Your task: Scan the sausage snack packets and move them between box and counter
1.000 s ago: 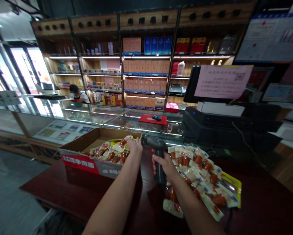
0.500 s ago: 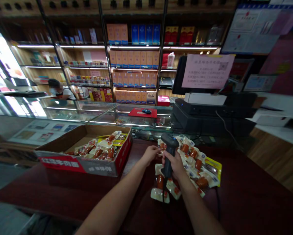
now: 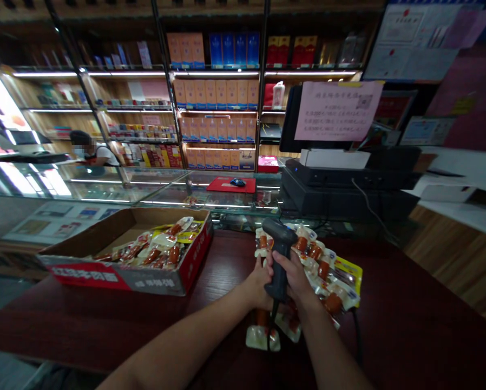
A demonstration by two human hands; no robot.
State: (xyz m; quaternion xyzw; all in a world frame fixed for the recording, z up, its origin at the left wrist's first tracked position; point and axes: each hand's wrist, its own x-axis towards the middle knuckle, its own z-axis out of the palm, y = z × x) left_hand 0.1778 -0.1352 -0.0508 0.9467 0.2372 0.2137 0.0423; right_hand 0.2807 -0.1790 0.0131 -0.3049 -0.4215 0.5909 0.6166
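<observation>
My right hand (image 3: 288, 271) is wrapped round the handle of a black barcode scanner (image 3: 279, 235), held upright over the packs with its cord hanging down. My left hand (image 3: 259, 286) is just left of the handle, over a clear sausage pack (image 3: 263, 337) at the near end of the pile. One finger of it points forward; the others are hidden behind the scanner. Under and right of my hands spread several vacuum-packed sausages (image 3: 333, 303), brown in clear and white wrappers. A yellow pack (image 3: 350, 271) lies at their right side.
An open cardboard box (image 3: 186, 281) with more packed sausages stands left on the dark red table (image 3: 141, 325). Behind are a glass counter, a mouse (image 3: 237, 182) on a red mat, and a monitor (image 3: 290, 119) with a pink notice. A person (image 3: 92, 151) sits at far left.
My left hand has moved from the far-left pack back toward me, to beside the scanner's handle. My right hand still grips the scanner. The view has shifted slightly right.
</observation>
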